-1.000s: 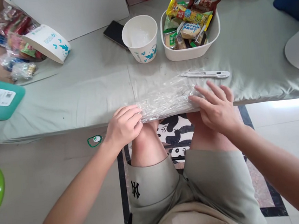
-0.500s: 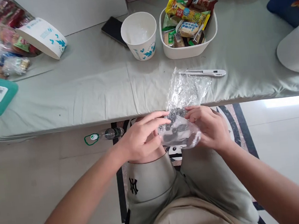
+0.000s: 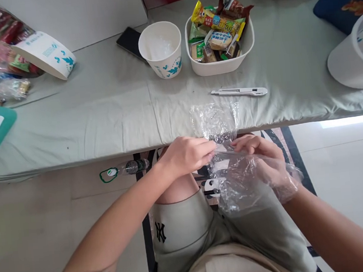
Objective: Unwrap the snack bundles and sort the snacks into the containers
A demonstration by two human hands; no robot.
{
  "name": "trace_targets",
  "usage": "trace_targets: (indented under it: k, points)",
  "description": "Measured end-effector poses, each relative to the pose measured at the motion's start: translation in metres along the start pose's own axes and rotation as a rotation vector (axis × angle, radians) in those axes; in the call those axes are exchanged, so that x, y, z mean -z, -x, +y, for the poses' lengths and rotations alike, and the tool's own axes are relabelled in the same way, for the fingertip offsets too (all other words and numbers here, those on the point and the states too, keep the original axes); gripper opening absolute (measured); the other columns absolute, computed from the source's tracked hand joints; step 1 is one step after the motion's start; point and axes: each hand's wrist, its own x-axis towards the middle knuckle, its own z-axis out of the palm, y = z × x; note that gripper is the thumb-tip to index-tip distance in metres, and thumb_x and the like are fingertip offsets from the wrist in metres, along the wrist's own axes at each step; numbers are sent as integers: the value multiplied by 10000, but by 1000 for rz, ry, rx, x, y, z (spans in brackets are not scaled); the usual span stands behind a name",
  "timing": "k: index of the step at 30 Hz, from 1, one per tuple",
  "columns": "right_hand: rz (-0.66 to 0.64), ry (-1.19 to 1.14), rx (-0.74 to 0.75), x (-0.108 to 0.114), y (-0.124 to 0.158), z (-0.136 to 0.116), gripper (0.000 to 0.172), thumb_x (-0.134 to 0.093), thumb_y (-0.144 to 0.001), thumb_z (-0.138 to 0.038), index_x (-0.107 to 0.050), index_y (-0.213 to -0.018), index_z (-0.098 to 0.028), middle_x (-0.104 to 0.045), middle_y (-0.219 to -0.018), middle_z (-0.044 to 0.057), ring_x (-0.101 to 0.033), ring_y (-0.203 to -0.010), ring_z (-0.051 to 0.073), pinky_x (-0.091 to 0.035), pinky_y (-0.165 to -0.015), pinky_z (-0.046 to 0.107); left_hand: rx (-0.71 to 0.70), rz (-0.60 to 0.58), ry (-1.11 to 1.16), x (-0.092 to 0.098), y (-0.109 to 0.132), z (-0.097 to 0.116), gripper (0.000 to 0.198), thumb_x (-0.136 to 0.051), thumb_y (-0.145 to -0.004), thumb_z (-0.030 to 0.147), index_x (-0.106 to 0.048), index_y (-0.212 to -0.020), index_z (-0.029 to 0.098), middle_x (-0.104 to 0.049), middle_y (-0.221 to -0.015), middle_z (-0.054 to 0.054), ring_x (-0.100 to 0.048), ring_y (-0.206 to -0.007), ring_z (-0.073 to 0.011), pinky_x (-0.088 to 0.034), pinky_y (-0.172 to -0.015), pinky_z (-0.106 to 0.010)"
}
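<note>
Plastic film (image 3: 237, 180) slid lapward, its length running front-to-back.

Your left hand (image 3: 188, 154) and right hand (image 3: 263, 149) sit close together but apart, fingers (image 3: 205, 146) bent inward. Both your forearms (image 3: 136, 202) slant in from the sides.

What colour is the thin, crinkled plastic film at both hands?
The thin, crinkled plastic film is clear and colourless, best seen in the head view.

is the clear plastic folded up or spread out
Spread out: the clear plastic, though crinkled, extends from the cloth, between left hand and right hand, over the shorts.
</note>
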Motion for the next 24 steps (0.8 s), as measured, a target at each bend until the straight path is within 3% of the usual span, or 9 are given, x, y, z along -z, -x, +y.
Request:
trace_targets:
  k: [2, 5, 7, 10, 13, 16, 20, 22, 24]
  points:
    - [75, -57, -86, 0, 0, 1, 139, -606, -933, -275, -526, -821, -256, -687, -822, 3, -684, -806, 205, -547, -728, 376, 100, 0, 40, 1, 2, -3, 252, -548, -988, 314, -669, -792, 213, -697, -678, 2, -563, -544, -118, -333, -484, -265]
    - [162, 27, -195, -4, -3, 3, 119, -642, -928, -296, -599, -825, -251, -690, -780, -4, -646, -703, 177, -509, -646, 334, 201, 66, 190, 0, 7, -3, 215, -615, -945, 415, -712, -979, 226, -788, -949, -23, -629, -623, -109, -446, -560, -249]
    - [217, 113, -279, -10, -8, 3, 146, -656, -919, -329, -633, -803, -244, -675, -723, -7, -621, -655, 166, -489, -612, 317, 215, 113, 308, -3, 10, 0, 219, -596, -954, 402, -719, -970, 221, -789, -1046, -44, -635, -655, -105, -486, -610, -255]
    - [314, 152, -369, -19, -19, -2, 219, -646, -910, -351, -626, -728, -232, -648, -653, -4, -581, -603, 149, -459, -565, 290, 302, 207, 446, -8, 10, 7, 250, -537, -961, 290, -669, -766, 208, -740, -881, -36, -596, -661, -115, -453, -602, -267]
    - [390, 113, -421, -26, -28, -7, 242, -646, -904, -353, -602, -702, -228, -618, -621, -1, -537, -579, 133, -425, -536, 271, 541, 287, 570, -12, 7, 16, 276, -561, -935, 291, -598, -673, 209, -618, -710, -8, -548, -649, -133, -421, -603, -291]
    - [422, 46, -486, -28, -32, -8, 222, -683, -884, -377, -583, -752, -230, -553, -624, -21, -444, -543, 110, -360, -496, 261, 737, 284, 659, -10, 5, 25, 319, -554, -945, 319, -532, -644, 218, -528, -629, 12, -505, -611, -137, -406, -601, -308]
    - [424, 51, -532, -27, -28, -9, 231, -704, -869, -342, -507, -799, -243, -491, -691, -33, -409, -572, 103, -341, -513, 261, 832, 270, 657, -9, 10, 37, 366, -540, -956, 290, -375, -637, 221, -354, -577, 39, -349, -542, -118, -329, -539, -293]
    - [358, 88, -562, -28, -24, -7, 232, -697, -880, -323, -486, -818, -249, -497, -713, -27, -413, -583, 108, -349, -525, 266, 898, 298, 716, -14, 17, 39, 298, -605, -934, 320, -407, -728, 233, -363, -649, 42, -366, -571, -113, -358, -536, -265]
    - [330, 73, -601, -31, -20, -3, 244, -706, -874, -331, -476, -840, -255, -485, -715, -30, -415, -592, 116, -355, -533, 271, 1016, 348, 848, -23, 23, 39, 267, -685, -895, 380, -449, -884, 254, -471, -808, 22, -483, -674, -115, -457, -581, -243]
